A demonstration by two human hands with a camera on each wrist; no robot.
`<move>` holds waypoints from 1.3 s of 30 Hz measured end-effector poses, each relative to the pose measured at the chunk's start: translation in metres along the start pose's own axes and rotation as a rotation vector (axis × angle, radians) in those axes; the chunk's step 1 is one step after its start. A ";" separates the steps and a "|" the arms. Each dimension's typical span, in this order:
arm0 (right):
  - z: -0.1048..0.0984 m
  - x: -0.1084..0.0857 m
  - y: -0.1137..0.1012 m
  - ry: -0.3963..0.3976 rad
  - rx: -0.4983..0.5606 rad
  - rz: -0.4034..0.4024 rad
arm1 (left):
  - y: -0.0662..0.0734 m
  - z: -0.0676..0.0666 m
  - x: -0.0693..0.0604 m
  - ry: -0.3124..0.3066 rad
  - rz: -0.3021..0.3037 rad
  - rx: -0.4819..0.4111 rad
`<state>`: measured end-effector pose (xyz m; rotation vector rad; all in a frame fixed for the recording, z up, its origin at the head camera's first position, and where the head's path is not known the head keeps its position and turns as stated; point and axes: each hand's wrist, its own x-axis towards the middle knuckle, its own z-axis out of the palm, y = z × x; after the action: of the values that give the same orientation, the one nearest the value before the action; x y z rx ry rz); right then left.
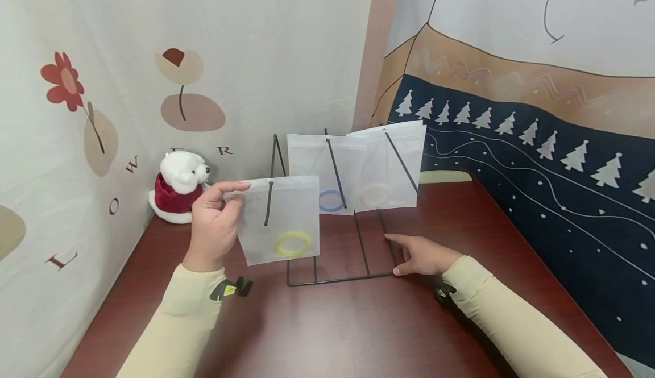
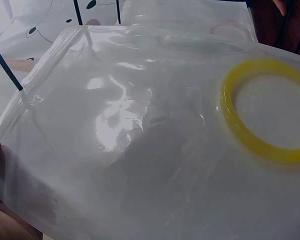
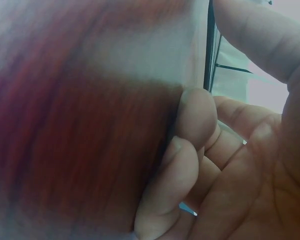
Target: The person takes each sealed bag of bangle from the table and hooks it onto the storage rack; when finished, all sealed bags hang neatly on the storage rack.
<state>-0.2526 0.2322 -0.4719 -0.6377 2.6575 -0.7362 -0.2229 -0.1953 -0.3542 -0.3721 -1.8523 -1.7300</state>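
A clear zip bag (image 1: 297,210) with a yellow ring (image 2: 229,107) inside hangs on the front left prong of a black wire display rack (image 1: 338,280). My left hand (image 1: 212,227) pinches this bag's upper left corner between thumb and forefinger. Behind it hangs a bag (image 1: 307,159) with a blue ring (image 1: 321,200); to the right hangs another bag (image 1: 370,159) with a pale ring, faint through the plastic. My right hand (image 1: 425,254) holds the rack's right front base corner, thumb at the corner and forefinger on the side bar. In the right wrist view its other fingers (image 3: 195,120) curl against the tabletop.
A white plush bear (image 1: 179,173) in a red outfit sits at the table's back left. The dark red wooden table (image 1: 317,332) bears the rack. Printed curtains (image 1: 286,42) hang close behind and along both sides. A pale green edge (image 1: 445,177) shows at the back right.
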 end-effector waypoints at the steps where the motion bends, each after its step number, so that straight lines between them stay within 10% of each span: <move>1: 0.000 0.000 0.000 0.001 -0.003 -0.002 | 0.000 0.000 0.001 -0.001 0.001 -0.002; 39: 0.000 0.001 0.002 0.000 0.004 -0.005 | -0.009 0.002 0.014 0.014 -0.017 0.034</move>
<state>-0.2537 0.2335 -0.4735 -0.6435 2.6547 -0.7421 -0.2396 -0.1967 -0.3534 -0.3316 -1.8777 -1.7060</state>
